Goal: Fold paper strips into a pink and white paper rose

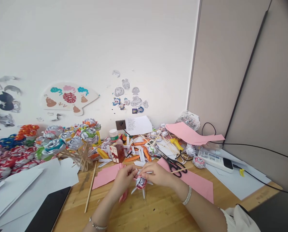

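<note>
A small pink-and-white paper flower (141, 183) is held between my two hands just above the wooden table, with white paper points sticking out below it. My left hand (124, 176) pinches its upper left side. From the right, the fingers of my right hand (157, 174) close on its top edge; my fingers hide part of the flower. Folded pink paper strips (123, 196) lie under my left hand. Beside my right hand are black-handled scissors (174, 165) and a sheet of pink paper (199, 185).
Paper flowers on sticks (76, 141) crowd the left. A bottle of brownish liquid (116, 149) stands amid paper scraps. White sheets (20, 190), a black tablet (48, 209) and a wooden stick (90, 190) lie at left. A power strip (212, 158) with cables sits at right.
</note>
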The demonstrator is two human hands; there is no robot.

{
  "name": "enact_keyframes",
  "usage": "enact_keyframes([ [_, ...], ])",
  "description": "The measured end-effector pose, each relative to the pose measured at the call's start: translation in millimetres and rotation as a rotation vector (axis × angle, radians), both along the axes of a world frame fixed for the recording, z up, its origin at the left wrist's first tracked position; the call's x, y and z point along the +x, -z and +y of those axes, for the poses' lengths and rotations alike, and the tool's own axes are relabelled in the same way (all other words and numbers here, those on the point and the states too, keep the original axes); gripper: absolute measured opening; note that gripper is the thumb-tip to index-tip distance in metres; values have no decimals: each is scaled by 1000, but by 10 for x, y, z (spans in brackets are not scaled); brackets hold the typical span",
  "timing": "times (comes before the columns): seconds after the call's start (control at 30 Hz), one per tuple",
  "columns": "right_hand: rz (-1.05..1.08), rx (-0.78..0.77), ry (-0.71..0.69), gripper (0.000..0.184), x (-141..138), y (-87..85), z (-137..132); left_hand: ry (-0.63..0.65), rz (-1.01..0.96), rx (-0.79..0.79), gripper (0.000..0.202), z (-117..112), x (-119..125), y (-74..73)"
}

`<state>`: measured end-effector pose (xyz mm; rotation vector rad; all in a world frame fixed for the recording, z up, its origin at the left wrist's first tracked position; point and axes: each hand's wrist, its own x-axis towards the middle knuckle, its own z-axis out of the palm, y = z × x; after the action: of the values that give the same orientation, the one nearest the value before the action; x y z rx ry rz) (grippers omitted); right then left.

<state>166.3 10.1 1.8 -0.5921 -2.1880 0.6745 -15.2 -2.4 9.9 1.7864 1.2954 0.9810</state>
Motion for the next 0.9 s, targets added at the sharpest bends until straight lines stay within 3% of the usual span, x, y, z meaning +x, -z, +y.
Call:
enact_keyframes([
  [0.13, -72, 216, -41, 30, -13, 9, 0, 9, 1, 8, 26, 0, 12, 1],
  [0.2, -71, 243, -54, 30, -10, -7, -8, 31, 4, 7, 25, -14, 16, -16],
  [0.3, 28, 112, 33, 28, -14, -20, -16, 81, -9, 10, 26, -31, 12, -33],
  [0.4, 82, -138, 169, 18, -46, 15, -5, 112, -38, 23, 26, -37, 10, -23],
  [0.5, 123, -371, 145, 21, -92, 68, 7, 111, -70, 35, 24, -41, 28, 7],
  [0.7, 201, -443, 97, 25, -121, 68, -11, 34, -214, -4, 31, -38, 76, 52],
  [0.8, 232, -418, 161, 18, -119, 52, -14, -50, -267, 15, 37, -25, 74, 45],
  [0.9, 295, -415, 240, 10, -132, 39, -23, -91, -200, 44, 37, -17, 58, 32],
])
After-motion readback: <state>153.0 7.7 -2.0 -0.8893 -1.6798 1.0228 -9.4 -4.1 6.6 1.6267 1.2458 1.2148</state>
